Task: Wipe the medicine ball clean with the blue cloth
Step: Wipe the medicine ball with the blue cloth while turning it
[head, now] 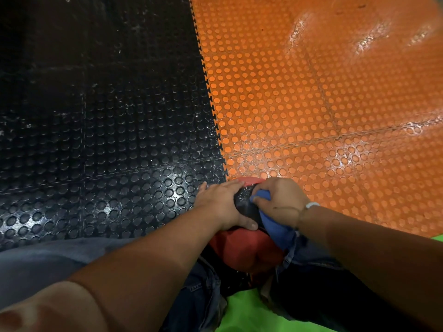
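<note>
Right now the medicine ball (242,245) sits wedged between my knees on the floor, red with a black panel turned up toward me. On that black panel, at its right edge, the blue cloth (275,228) is bunched and pressed down by my right hand (280,200), fingers curled tight around it. My left hand (223,204) lies spread flat over the ball's top-left side — a steadying grip, thumb hooked toward me. So the unwiped black patch lies just left of the cloth, between the two hands — the right one is nearer. Beyond is studded floor matting (311,104), black left, orange right.
</note>
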Action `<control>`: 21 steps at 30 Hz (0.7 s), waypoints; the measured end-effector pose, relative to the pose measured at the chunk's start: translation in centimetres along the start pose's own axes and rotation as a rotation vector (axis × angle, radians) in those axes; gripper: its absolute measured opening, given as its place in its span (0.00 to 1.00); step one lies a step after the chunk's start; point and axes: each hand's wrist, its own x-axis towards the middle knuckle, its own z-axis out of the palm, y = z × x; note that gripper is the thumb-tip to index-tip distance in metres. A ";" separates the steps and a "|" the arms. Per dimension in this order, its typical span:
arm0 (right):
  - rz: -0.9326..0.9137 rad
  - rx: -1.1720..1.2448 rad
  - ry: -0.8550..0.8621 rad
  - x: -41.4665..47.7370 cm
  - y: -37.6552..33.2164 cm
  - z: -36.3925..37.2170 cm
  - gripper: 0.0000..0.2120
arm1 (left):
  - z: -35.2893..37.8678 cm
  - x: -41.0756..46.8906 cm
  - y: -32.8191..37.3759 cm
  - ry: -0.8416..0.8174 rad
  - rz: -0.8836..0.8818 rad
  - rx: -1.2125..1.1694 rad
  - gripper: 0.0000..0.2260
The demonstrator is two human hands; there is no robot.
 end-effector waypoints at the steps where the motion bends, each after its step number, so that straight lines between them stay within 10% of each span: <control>1: 0.062 0.038 0.054 0.4 0.4 -0.2 0.07 | 0.0 0.0 -0.1 0.024 -0.008 -0.048 0.50; 7: -0.099 -0.051 -0.045 -0.8 -1.3 0.2 0.08 | -0.4 0.7 -0.5 0.067 -0.136 -0.105 0.50; 12: 0.218 -0.033 0.121 2.4 1.4 -1.0 0.08 | -0.4 0.0 0.3 0.032 -0.114 -0.063 0.50; 17: -0.019 -0.115 0.022 1.2 -0.3 0.2 0.09 | -0.7 -0.3 -0.1 0.021 -0.093 -0.061 0.50; 21: 0.171 -0.101 0.058 2.9 1.4 -0.8 0.08 | -0.6 -0.7 0.3 0.001 -0.075 -0.038 0.49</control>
